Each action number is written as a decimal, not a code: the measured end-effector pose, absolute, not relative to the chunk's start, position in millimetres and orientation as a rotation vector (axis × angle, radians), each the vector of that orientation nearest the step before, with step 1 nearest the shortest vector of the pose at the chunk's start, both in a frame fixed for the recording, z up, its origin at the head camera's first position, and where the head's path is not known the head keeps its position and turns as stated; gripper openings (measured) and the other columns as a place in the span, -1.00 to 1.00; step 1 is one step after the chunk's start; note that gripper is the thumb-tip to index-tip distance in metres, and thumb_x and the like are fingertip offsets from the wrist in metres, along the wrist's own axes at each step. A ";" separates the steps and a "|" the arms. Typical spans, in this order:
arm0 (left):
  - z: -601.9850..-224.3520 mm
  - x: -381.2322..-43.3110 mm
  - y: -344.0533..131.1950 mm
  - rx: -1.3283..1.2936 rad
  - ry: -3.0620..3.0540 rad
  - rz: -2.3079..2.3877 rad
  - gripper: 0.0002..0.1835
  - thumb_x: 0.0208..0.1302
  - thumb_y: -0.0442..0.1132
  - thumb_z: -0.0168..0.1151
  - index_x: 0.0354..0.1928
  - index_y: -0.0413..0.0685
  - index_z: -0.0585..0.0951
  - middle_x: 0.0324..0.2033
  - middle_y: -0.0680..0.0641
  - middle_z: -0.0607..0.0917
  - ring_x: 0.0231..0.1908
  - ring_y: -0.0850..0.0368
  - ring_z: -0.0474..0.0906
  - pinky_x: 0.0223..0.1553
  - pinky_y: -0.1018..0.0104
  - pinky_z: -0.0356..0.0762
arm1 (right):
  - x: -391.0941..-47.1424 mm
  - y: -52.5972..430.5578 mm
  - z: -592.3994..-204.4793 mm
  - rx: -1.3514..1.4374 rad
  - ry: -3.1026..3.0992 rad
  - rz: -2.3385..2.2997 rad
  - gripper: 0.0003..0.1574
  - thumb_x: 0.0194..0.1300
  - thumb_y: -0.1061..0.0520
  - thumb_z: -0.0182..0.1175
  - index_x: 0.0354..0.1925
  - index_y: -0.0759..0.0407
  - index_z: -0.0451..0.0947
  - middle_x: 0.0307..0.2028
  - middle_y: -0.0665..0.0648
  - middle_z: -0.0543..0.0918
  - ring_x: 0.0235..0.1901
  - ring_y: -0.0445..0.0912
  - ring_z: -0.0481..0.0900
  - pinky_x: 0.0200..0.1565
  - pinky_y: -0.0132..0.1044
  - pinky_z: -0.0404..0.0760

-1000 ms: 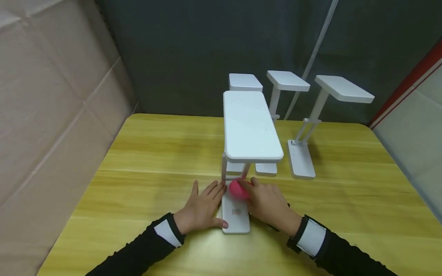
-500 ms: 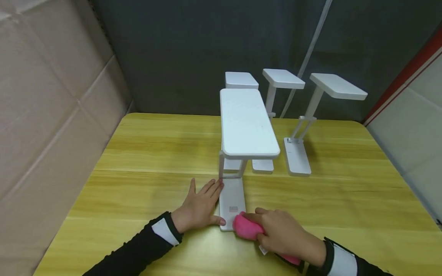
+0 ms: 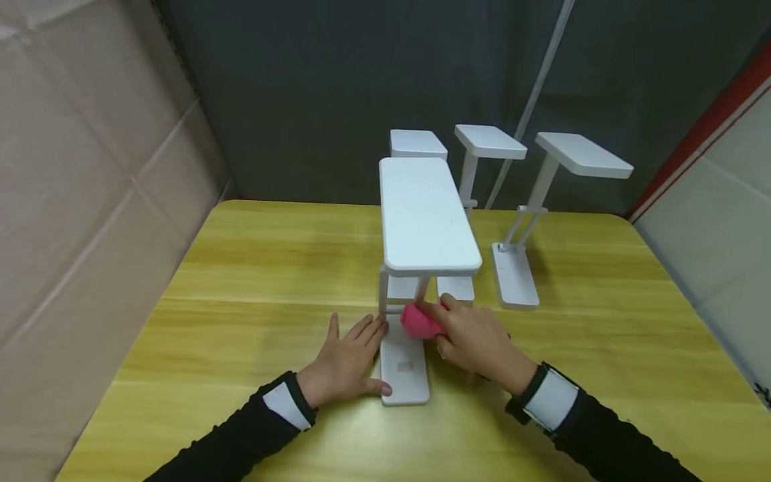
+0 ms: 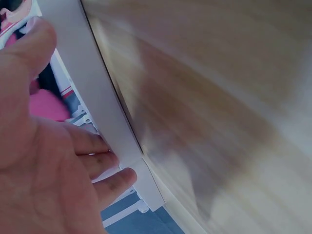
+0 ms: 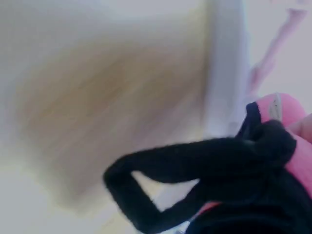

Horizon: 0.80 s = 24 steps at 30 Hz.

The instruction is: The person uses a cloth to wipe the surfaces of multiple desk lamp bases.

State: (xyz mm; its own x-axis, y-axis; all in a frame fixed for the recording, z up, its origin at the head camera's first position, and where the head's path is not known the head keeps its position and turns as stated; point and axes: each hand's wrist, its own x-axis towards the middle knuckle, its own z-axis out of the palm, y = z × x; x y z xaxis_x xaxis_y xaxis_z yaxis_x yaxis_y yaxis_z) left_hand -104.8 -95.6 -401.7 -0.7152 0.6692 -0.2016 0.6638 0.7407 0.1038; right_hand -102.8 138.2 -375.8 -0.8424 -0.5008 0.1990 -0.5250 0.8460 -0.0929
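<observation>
A white folding phone stand [image 3: 426, 214] stands on the table, its wide top plate tilted toward me over a long flat base [image 3: 405, 381]. My left hand [image 3: 345, 365] lies with fingers spread at the base's left side, fingertips near the hinge and thumb at the front corner. In the left wrist view the fingers touch the base's edge [image 4: 100, 83]. My right hand [image 3: 482, 345] grips a soft pink pad [image 3: 419, 321] and presses it on the base near the hinge. A black strap loop [image 5: 185, 158] hangs from the pad in the right wrist view.
Behind stand more white phone stands: one at right [image 3: 518, 278], one in the middle [image 3: 490, 142], and one partly hidden [image 3: 417, 142]. The wooden table [image 3: 289, 268] ends at a dark curtain [image 3: 301, 100]. A pale panel [image 3: 90, 201] borders it at left.
The right hand slid the pink pad from the base's hinge end down to its near end, then back up to the hinge. My left hand stays in place.
</observation>
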 end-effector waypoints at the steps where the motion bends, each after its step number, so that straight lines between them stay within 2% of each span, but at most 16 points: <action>1: -402.1 -104.4 -95.3 1.055 2.713 0.037 0.07 -0.02 0.50 -0.06 0.35 -0.10 -0.01 0.36 -0.07 -0.01 0.33 -0.02 -0.14 0.11 -0.44 -0.24 | -105.9 137.5 -381.6 0.805 -2.839 0.173 -0.37 -0.03 0.10 0.16 0.11 -0.03 0.39 -0.33 0.08 0.48 -0.71 -0.24 0.24 -0.71 -0.42 0.27; 5: -403.6 -103.5 -94.3 1.061 2.720 0.019 0.07 -0.02 0.51 -0.09 0.35 -0.11 -0.01 0.36 -0.08 0.00 0.33 -0.02 -0.13 0.11 -0.44 -0.23 | -103.4 137.1 -399.2 0.790 -2.855 0.203 -0.38 -0.04 0.11 0.17 0.09 0.01 0.42 -0.38 0.07 0.49 -0.72 -0.27 0.21 -0.73 -0.43 0.22; 10: -403.6 -104.0 -95.4 1.056 2.735 0.012 0.07 -0.02 0.50 -0.07 0.34 -0.13 -0.01 0.36 -0.08 0.02 0.33 -0.01 -0.13 0.12 -0.43 -0.23 | -81.7 140.3 -399.0 0.779 -2.956 0.353 -0.40 -0.09 0.13 0.16 0.04 0.01 0.47 -0.40 -0.02 0.48 -0.68 -0.27 0.23 -0.68 -0.40 0.25; 17: -402.7 -103.7 -95.9 1.074 2.750 0.049 0.07 -0.01 0.48 -0.05 0.34 -0.15 0.01 0.35 -0.10 0.05 0.32 -0.03 -0.10 0.12 -0.43 -0.22 | -43.3 145.5 -388.8 0.830 -3.100 0.429 -0.32 -0.09 0.11 0.15 0.10 -0.17 0.42 -0.22 0.06 0.55 -0.69 -0.29 0.24 -0.65 -0.36 0.32; 24: -402.4 -103.7 -95.0 1.075 2.747 0.034 0.07 -0.01 0.49 -0.06 0.34 -0.15 0.00 0.35 -0.10 0.02 0.32 -0.03 -0.10 0.12 -0.42 -0.22 | -20.7 150.1 -382.0 0.926 -3.148 0.514 -0.27 -0.10 0.15 0.14 0.13 -0.21 0.38 -0.12 0.21 0.56 -0.70 -0.29 0.27 -0.58 -0.28 0.41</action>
